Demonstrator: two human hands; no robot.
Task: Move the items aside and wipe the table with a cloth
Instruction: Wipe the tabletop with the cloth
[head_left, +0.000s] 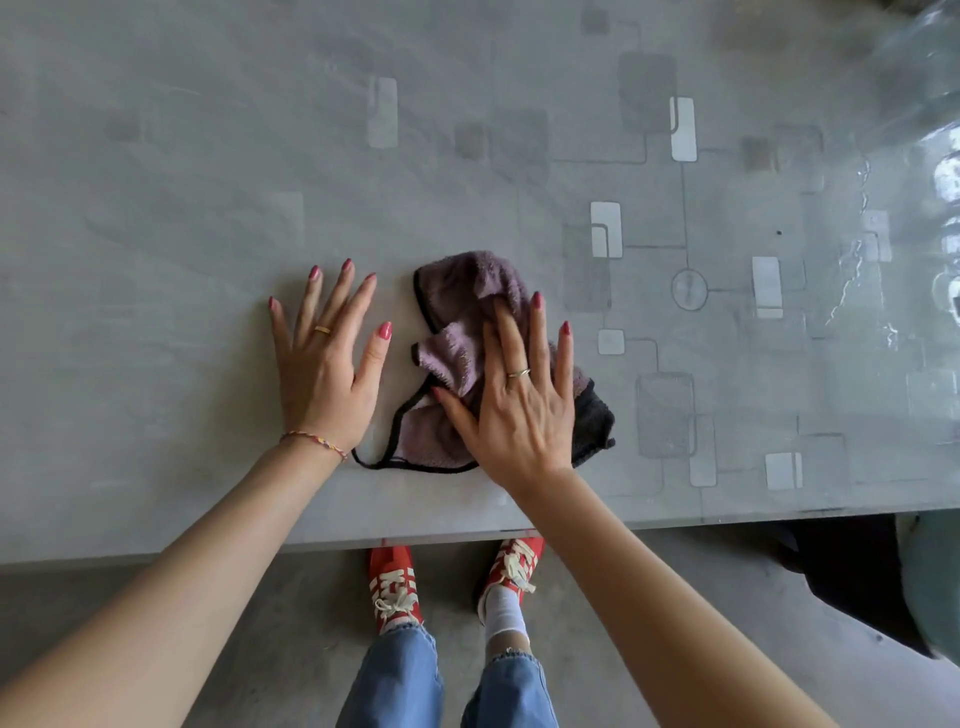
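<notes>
A crumpled mauve cloth (470, 296) with black trim lies on the grey table (182, 234) near its front edge. My right hand (519, 400) presses flat on the cloth with straight, spread fingers. My left hand (324, 364) rests flat on the bare tabletop just left of the cloth, fingers spread, holding nothing.
The table carries a pattern of pale rectangles and thin lines. A clear glass object (930, 156) stands at the far right edge. The table's front edge (467, 535) runs just above my red shoes (395, 582); a dark object (852, 561) sits under the right side.
</notes>
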